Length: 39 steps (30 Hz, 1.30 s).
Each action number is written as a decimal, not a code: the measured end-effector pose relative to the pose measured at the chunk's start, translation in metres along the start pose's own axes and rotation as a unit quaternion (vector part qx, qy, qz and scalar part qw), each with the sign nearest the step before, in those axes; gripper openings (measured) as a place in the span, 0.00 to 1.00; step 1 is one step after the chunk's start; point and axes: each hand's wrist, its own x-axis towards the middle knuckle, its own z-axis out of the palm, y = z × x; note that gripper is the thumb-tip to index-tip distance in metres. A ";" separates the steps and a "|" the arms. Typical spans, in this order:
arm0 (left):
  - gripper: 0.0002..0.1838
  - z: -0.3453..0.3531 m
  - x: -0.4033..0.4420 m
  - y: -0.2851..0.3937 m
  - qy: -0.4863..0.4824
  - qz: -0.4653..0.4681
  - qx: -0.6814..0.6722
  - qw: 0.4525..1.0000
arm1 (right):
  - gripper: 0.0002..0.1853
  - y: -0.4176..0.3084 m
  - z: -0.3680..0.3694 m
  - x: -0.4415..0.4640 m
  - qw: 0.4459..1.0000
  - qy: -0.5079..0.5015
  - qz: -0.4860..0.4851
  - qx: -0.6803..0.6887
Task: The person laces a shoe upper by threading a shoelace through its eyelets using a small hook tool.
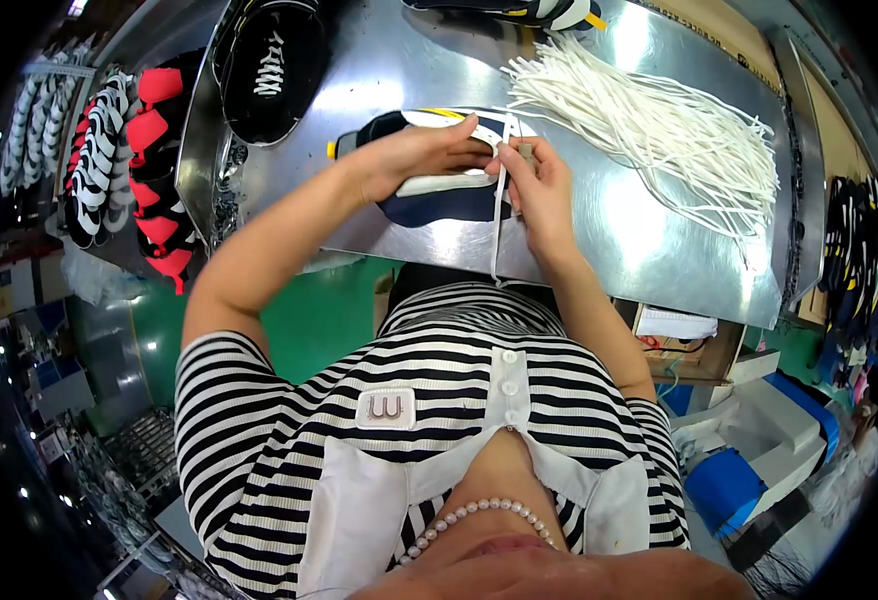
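Two hands over shoe (pixel 439 208); shoe on metal table (pixel 599 250), near lace bundle (pixel 649 130). Right hand (pixel 539 185) pinches lace (pixel 497 228). Left hand (pixel 424 155) curls over shoe; cannot tell how firmly it grips. Probably best: left steadies shoe, right keeps lace flat, untwisted, hanging tail clear of table edge.
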 end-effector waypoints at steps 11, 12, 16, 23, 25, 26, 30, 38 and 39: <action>0.25 0.050 -0.017 -0.028 0.142 0.167 -0.148 0.964 | 0.07 -0.027 -0.005 -0.029 0.998 -0.062 0.006 -0.032; 0.21 0.050 -0.016 -0.028 0.127 0.151 -0.144 0.970 | 0.07 -0.025 -0.007 -0.028 0.996 -0.068 -0.003 -0.055; 0.15 0.070 -0.022 -0.028 0.233 0.237 -0.079 0.940 | 0.07 -0.033 -0.008 -0.034 0.987 -0.073 -0.005 -0.140; 0.14 0.070 -0.023 -0.039 0.289 0.249 -0.012 0.924 | 0.10 -0.036 -0.008 -0.047 0.971 -0.085 -0.058 -0.214; 0.14 0.072 -0.025 -0.037 0.303 0.252 -0.024 0.919 | 0.10 -0.037 -0.009 -0.052 0.981 -0.057 -0.072 -0.173; 0.14 0.071 -0.025 -0.038 0.302 0.252 -0.025 0.919 | 0.10 -0.037 -0.009 -0.052 0.981 -0.056 -0.072 -0.174; 0.14 0.069 -0.025 -0.040 0.290 0.263 0.000 0.920 | 0.08 -0.040 -0.011 -0.048 0.978 -0.079 -0.067 -0.178; 0.12 0.070 -0.022 -0.048 0.289 0.279 -0.021 0.915 | 0.08 -0.045 -0.016 -0.035 0.979 -0.116 -0.016 -0.168; 0.13 0.072 -0.024 -0.052 0.284 0.254 -0.026 0.924 | 0.06 -0.045 -0.020 -0.036 0.976 -0.110 -0.011 -0.188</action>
